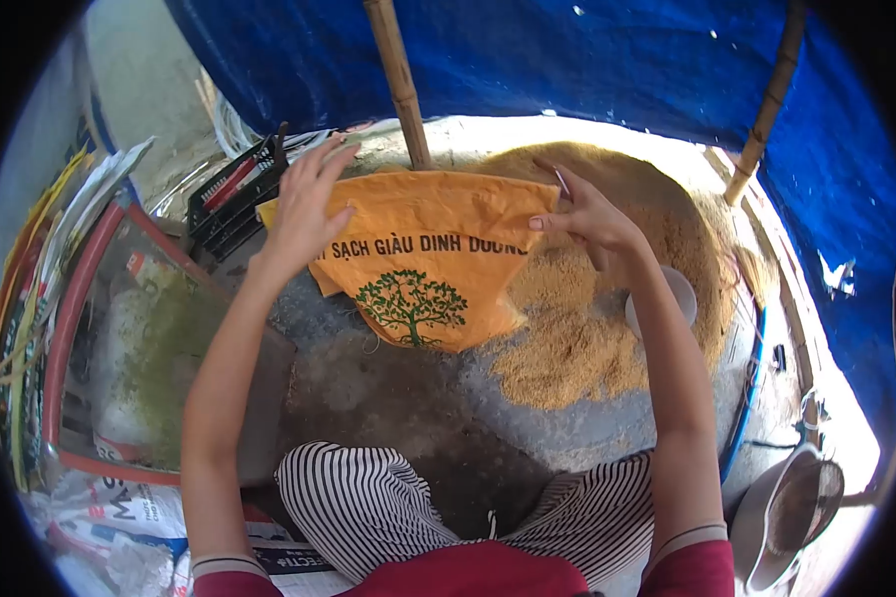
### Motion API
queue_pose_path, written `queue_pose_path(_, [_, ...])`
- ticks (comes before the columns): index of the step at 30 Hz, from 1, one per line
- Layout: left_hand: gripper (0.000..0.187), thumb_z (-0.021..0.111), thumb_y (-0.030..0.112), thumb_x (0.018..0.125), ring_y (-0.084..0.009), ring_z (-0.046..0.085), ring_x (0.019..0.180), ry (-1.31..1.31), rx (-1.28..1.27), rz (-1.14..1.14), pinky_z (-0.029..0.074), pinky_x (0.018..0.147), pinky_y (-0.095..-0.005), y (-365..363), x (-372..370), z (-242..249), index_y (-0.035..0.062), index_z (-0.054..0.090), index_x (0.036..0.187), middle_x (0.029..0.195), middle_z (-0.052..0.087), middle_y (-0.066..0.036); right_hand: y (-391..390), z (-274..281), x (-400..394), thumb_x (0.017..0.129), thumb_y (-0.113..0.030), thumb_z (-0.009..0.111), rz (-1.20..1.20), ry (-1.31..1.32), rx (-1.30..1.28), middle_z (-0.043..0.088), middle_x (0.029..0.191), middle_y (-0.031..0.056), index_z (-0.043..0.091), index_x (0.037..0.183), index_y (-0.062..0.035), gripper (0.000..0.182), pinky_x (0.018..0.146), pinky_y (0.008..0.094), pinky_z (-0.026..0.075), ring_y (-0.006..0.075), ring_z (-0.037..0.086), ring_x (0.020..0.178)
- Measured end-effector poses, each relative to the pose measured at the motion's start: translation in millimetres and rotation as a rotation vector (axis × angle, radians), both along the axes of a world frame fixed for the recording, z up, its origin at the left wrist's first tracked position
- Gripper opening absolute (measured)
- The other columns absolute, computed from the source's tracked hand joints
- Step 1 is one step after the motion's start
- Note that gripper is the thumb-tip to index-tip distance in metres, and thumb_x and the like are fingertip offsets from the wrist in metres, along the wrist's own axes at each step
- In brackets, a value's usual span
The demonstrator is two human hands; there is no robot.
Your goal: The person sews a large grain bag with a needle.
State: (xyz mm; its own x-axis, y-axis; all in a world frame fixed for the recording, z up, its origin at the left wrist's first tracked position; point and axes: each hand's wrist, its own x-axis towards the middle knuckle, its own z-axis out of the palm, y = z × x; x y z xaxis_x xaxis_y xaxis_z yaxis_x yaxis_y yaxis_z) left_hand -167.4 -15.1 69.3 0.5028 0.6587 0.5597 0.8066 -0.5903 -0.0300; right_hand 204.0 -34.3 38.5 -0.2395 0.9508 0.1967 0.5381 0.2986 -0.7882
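Note:
An orange sack (pixel 488 289), printed with dark lettering and a green tree, is spread out in front of me, its wide top edge facing away. At its upper left, my left hand (pixel 307 204) is open, with fingers stretched apart and the thumb over the sack's front. My right hand (pixel 592 221) has its thumb on the sack's upper right corner, the index finger reaching past the edge; some of its other fingers are partly hidden. Beyond and right of the sack lies a large heap of tan, grainy material (pixel 577 333).
A pale round bowl (pixel 675 298) sits in the heap, partly behind my right forearm. Black crates (pixel 231 199) and a red-framed screen (pixel 119 463) stand left. Bamboo poles (pixel 398 85) rise before a blue tarp (pixel 607 60). A metal pot (pixel 767 522) is at lower right.

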Motion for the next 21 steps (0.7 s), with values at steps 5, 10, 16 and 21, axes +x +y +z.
queue_pose_path(5, [0.086, 0.075, 0.014, 0.070, -0.0352, 0.034, 0.129, -0.104, -0.125, -0.313, 0.025, 0.109, -0.0472, 2.3, 82.1, -9.5, 0.0122, 0.027, 0.141, 0.138, 0.036, -0.018, -4.2, -33.2, 2.6, 0.061, -0.040, 0.084, -0.018, 0.257, -0.303, 0.057, 0.084, 0.0042, 0.027, 0.140, -0.0046, 0.105, 0.044, 0.0199, 0.038, 0.0065, 0.043, 0.052])
queue_pose_path(10, [0.082, 0.075, 0.018, 0.071, -0.0335, 0.041, 0.124, 0.063, -0.241, -0.332, 0.029, 0.107, -0.0446, 14.6, 133.6, -11.8, 0.0116, 0.030, 0.140, 0.130, 0.047, -0.018, -7.1, -34.7, -3.9, 0.063, -0.041, 0.083, 0.163, 0.235, -0.444, 0.055, 0.080, 0.0009, 0.039, 0.129, -0.0035, 0.088, 0.045, 0.0205, 0.039, 0.0057, 0.044, 0.053])
queue_pose_path(16, [0.042, 0.069, 0.014, 0.076, -0.0339, 0.051, 0.104, -0.019, -0.338, -0.226, 0.038, 0.094, -0.0433, 29.4, 125.5, -17.0, -0.0009, 0.057, 0.114, 0.109, 0.059, -0.019, -12.5, -49.3, 7.3, 0.065, -0.036, 0.083, 0.172, 0.361, -0.370, 0.058, 0.104, 0.0128, 0.038, 0.131, -0.0016, 0.087, 0.045, 0.0191, 0.039, 0.0048, 0.045, 0.050])
queue_pose_path(21, [0.039, 0.068, 0.013, 0.075, -0.0329, 0.052, 0.101, -0.022, -0.308, -0.210, 0.036, 0.093, -0.0416, 31.7, 122.0, -11.1, -0.0010, 0.059, 0.110, 0.103, 0.061, -0.018, -1.5, -64.7, 23.6, 0.065, -0.036, 0.083, 0.068, 0.365, -0.392, 0.044, 0.131, 0.0246, 0.032, 0.138, -0.0017, 0.095, 0.046, 0.0209, 0.042, 0.0063, 0.046, 0.051])
